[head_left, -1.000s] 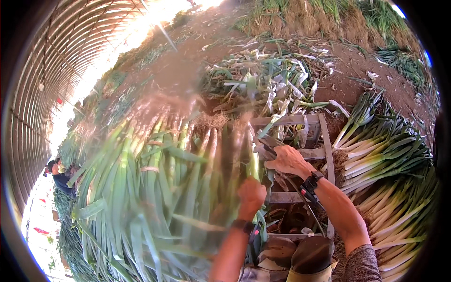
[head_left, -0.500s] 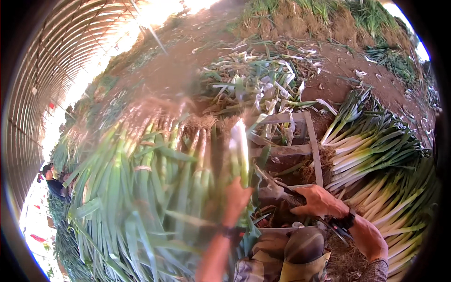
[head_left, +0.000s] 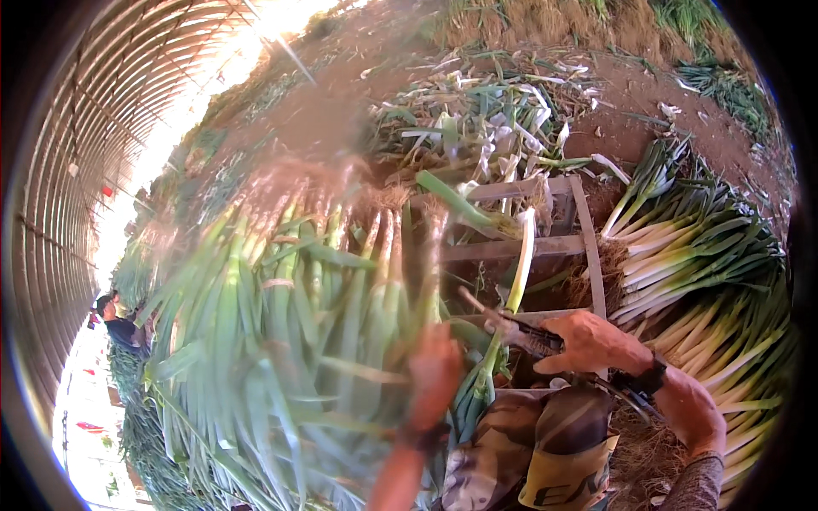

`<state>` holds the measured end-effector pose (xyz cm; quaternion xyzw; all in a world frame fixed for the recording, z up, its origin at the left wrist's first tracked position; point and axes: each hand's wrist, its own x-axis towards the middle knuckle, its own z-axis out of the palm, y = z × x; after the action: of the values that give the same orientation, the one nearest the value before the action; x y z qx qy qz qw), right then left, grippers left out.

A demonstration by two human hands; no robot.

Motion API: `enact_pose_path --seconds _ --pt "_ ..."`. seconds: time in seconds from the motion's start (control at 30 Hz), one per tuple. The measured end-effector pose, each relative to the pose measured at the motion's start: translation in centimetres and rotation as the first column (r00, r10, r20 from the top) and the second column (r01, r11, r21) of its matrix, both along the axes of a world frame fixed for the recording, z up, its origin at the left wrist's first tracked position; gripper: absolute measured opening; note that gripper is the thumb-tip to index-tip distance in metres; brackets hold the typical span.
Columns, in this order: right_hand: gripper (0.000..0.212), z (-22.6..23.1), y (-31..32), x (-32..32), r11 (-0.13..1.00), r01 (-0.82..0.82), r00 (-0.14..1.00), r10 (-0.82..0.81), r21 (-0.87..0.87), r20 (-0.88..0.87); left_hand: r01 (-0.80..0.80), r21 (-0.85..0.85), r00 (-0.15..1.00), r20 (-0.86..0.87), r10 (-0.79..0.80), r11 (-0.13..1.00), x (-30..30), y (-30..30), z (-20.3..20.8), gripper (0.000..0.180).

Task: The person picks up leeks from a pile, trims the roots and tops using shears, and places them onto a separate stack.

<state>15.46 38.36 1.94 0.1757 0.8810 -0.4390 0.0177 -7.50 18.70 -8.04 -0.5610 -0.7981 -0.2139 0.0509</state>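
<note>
My left hand (head_left: pixel 436 370), somewhat blurred, closes around a leek (head_left: pixel 434 264) with a brown, soiled shaft at the right edge of a heap of leeks (head_left: pixel 281 315). The heap's roots face away from me. In my right hand (head_left: pixel 588 341) is a dark tool (head_left: pixel 532 335) with a narrow tip toward the upper left; its exact kind is unclear. Beyond that tip a clean leek (head_left: pixel 521 255) leans over a slatted frame, white end up, its green leaves by my knees. A loose green leaf (head_left: pixel 456 198) shows above the frame's far left part.
The wooden-looking slatted frame (head_left: pixel 588 243) stands before my knees. Peeled leeks (head_left: pixel 673 264) lie stacked at the right. Stripped leaves (head_left: pixel 494 111) litter the soil beyond. Another person (head_left: pixel 119 324) is at the far left, under an arched roof (head_left: pixel 77 162).
The clean leek has left my left hand and now leans on the frame to the right. That hand is now on a soiled leek. The tool has tilted slightly; the view has shifted a little.
</note>
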Motion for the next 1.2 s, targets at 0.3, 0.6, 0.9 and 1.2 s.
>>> enact_pose_path --seconds 0.3,0.6,0.9,1.2 --pt "0.057 4.2 -0.7 -1.5 0.974 -0.227 0.941 0.212 0.027 0.263 -0.246 -0.303 0.962 0.036 0.269 0.921 -1.8 -1.7 -0.4 0.036" --pt "0.049 2.8 -0.7 -3.4 0.985 -0.107 0.972 0.074 0.139 0.222 -0.230 -0.317 0.935 0.190 0.299 0.920 -1.0 0.7 -1.5 0.037" --pt "0.058 -1.3 1.7 -7.2 0.982 0.037 0.981 -0.071 0.185 0.181 -0.338 -0.359 0.903 0.137 0.407 0.870 0.2 2.5 -0.6 0.032" --pt "0.043 -3.8 3.4 -11.5 0.960 0.184 0.980 -0.197 0.209 0.040 -0.326 -0.377 0.910 0.125 0.396 0.867 -0.9 3.5 -1.6 0.035"
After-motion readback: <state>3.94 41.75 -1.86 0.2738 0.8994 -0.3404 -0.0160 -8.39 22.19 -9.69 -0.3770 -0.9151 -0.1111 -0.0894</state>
